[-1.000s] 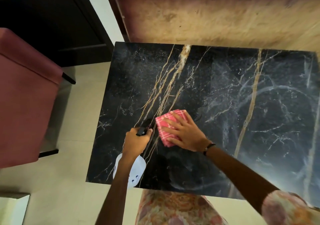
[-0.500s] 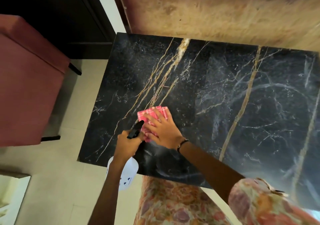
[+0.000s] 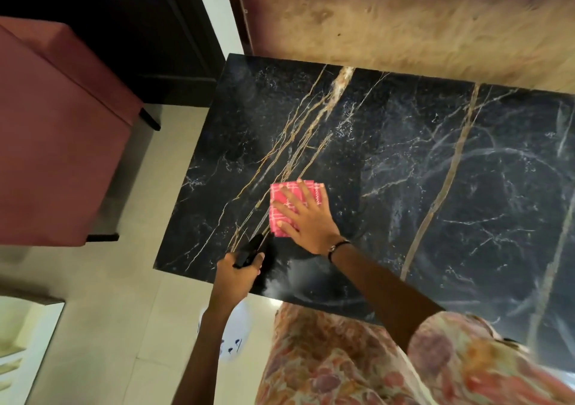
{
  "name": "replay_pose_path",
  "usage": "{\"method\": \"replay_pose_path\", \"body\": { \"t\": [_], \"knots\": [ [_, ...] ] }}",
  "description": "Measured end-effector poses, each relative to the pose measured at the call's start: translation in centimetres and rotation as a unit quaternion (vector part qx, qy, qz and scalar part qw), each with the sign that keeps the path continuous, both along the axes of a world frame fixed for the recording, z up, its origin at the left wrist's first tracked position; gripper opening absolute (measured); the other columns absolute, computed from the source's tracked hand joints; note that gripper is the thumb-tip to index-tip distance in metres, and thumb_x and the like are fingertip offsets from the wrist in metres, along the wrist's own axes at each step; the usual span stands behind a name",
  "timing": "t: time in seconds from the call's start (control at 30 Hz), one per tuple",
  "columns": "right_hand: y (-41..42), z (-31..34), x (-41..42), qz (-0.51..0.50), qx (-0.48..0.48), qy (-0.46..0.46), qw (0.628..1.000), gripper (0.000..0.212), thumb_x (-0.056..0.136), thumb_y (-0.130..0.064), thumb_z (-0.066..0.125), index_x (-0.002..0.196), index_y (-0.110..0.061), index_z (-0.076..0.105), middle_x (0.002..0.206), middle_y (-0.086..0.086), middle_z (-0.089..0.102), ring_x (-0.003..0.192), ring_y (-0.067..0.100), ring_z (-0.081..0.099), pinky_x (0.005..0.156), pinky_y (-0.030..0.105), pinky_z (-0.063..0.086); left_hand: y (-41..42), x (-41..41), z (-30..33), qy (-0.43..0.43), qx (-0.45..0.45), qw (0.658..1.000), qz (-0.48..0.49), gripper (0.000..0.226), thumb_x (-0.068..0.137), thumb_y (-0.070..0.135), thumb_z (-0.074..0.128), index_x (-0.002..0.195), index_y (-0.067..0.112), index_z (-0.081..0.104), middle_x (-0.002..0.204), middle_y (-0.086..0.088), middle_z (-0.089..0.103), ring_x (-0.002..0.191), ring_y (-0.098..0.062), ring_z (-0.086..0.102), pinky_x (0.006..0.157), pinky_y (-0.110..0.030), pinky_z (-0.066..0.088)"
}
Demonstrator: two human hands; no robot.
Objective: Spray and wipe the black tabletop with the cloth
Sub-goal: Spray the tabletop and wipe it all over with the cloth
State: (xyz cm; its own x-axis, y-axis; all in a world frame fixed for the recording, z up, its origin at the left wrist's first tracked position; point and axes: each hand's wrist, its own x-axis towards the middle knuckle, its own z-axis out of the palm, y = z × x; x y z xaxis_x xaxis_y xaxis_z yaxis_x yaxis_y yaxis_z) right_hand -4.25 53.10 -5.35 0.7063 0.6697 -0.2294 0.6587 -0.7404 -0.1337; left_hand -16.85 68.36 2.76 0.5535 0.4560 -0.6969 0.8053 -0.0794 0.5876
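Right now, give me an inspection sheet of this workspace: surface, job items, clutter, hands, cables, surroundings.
Surface: black tabletop with gold and white veins; pale streaks and a wet-looking sheen near the front edge.
Job items: pink cloth lying flat on the tabletop; spray bottle with a black head, its white body hanging below the table edge.
Clutter: nothing seen on the tabletop.
Hands: left hand grips the spray bottle; right hand presses flat on the cloth, fingers spread.
Cables: nothing seen.
Surroundings: red chair to the left, dark cabinet behind it, light tiled floor, brown wall beyond the table.
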Motion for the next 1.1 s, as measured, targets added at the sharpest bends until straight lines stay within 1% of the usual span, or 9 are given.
{"method": "replay_pose_path", "body": {
  "t": [0.1, 0.23, 0.4, 0.53, 0.6, 0.7, 0.83, 0.97, 1.1],
  "knots": [
    [0.2, 0.1, -4.1, 0.081, 0.025, 0.015, 0.996, 0.052, 0.097, -0.054, 0.022, 0.142, -0.034, 0.039, 0.152, 0.003, 0.034, 0.142, 0.038, 0.022, 0.107, 0.072, 0.016, 0.8, -0.7, 0.1, -0.014, -0.001, 0.999, -0.029, 0.026, 0.083, 0.024, 0.071, 0.095, 0.001, 0.066, 0.069, -0.008, 0.063, 0.059, -0.029, 0.056, 0.068, -0.043, 0.049],
    [-5.1, 0.2, -7.5, 0.136, 0.041, -0.009, 0.990, 0.049, 0.098, -0.057, 0.024, 0.138, -0.036, 0.042, 0.145, -0.001, 0.046, 0.138, 0.034, 0.034, 0.109, 0.065, 0.016, 1.5, -1.6, 0.5, -0.012, -0.011, 0.999, -0.044, 0.016, 0.085, 0.023, 0.069, 0.089, 0.008, 0.063, 0.075, -0.011, 0.063, 0.093, -0.051, 0.062, 0.081, -0.053, 0.052],
    [-6.5, 0.3, -5.3, 0.069, -0.010, -0.018, 0.997, 0.053, 0.097, -0.059, 0.019, 0.140, -0.037, 0.039, 0.150, 0.002, 0.038, 0.141, 0.033, 0.026, 0.110, 0.064, 0.015, 2.9, -2.9, 0.9, -0.012, -0.019, 0.999, -0.048, 0.026, 0.086, 0.025, 0.068, 0.097, 0.003, 0.064, 0.080, -0.014, 0.066, 0.061, -0.023, 0.056, 0.066, -0.034, 0.045],
    [0.6, 0.6, -6.6, -0.062, 0.007, -0.004, 0.998, 0.054, 0.095, -0.058, 0.026, 0.142, -0.035, 0.038, 0.153, 0.002, 0.034, 0.142, 0.035, 0.023, 0.109, 0.069, 0.009, 3.6, -4.1, 0.9, -0.018, -0.006, 0.998, -0.061, 0.019, 0.085, 0.026, 0.068, 0.091, 0.008, 0.067, 0.071, -0.011, 0.064, 0.062, -0.034, 0.057, 0.066, -0.037, 0.046],
    [3.9, 0.6, -8.4, -0.042, 0.018, -0.001, 0.999, 0.052, 0.095, -0.056, 0.027, 0.142, -0.035, 0.039, 0.152, 0.002, 0.036, 0.141, 0.036, 0.025, 0.108, 0.071, 0.012, 4.0, -4.7, 0.8, -0.022, -0.001, 0.998, -0.066, 0.020, 0.085, 0.025, 0.069, 0.089, 0.006, 0.068, 0.069, -0.011, 0.063, 0.063, -0.037, 0.057, 0.063, -0.034, 0.043],
    [5.5, 0.3, -11.2, 0.045, 0.042, 0.013, 0.998, 0.047, 0.095, -0.052, 0.031, 0.134, -0.032, 0.048, 0.148, 0.003, 0.042, 0.139, 0.038, 0.030, 0.104, 0.072, 0.022, 4.5, -5.5, 0.8, -0.024, -0.002, 0.997, -0.069, 0.014, 0.085, 0.020, 0.067, 0.074, 0.011, 0.064, 0.061, -0.008, 0.061, 0.049, -0.023, 0.048, 0.056, -0.032, 0.040],
    [0.7, -0.1, -13.1, 0.116, 0.049, -0.003, 0.992, 0.049, 0.096, -0.057, 0.030, 0.138, -0.035, 0.042, 0.145, 0.000, 0.046, 0.137, 0.032, 0.035, 0.110, 0.064, 0.015, 5.0, -6.3, 0.7, -0.023, -0.006, 0.998, -0.064, 0.013, 0.087, 0.023, 0.066, 0.080, 0.012, 0.064, 0.075, -0.017, 0.067, 0.066, -0.033, 0.056, 0.073, -0.048, 0.051],
    [-4.4, 0.1, -10.6, 0.073, 0.010, -0.027, 0.997, 0.051, 0.097, -0.058, 0.022, 0.142, -0.037, 0.033, 0.147, 0.002, 0.043, 0.139, 0.033, 0.031, 0.111, 0.061, 0.014, 5.3, -7.0, 0.8, -0.024, -0.018, 0.998, -0.052, 0.028, 0.088, 0.024, 0.065, 0.101, 0.000, 0.062, 0.083, -0.012, 0.067, 0.095, -0.048, 0.063, 0.090, -0.054, 0.050],
    [-0.6, 0.5, -8.8, -0.053, -0.004, 0.002, 0.999, 0.054, 0.095, -0.058, 0.024, 0.143, -0.035, 0.035, 0.153, 0.003, 0.034, 0.143, 0.034, 0.020, 0.111, 0.067, 0.011, 5.7, -7.7, 0.7, -0.017, -0.010, 0.999, -0.051, 0.023, 0.088, 0.024, 0.065, 0.091, 0.001, 0.063, 0.069, -0.006, 0.063, 0.058, -0.021, 0.056, 0.079, -0.050, 0.053]
  ]
}}
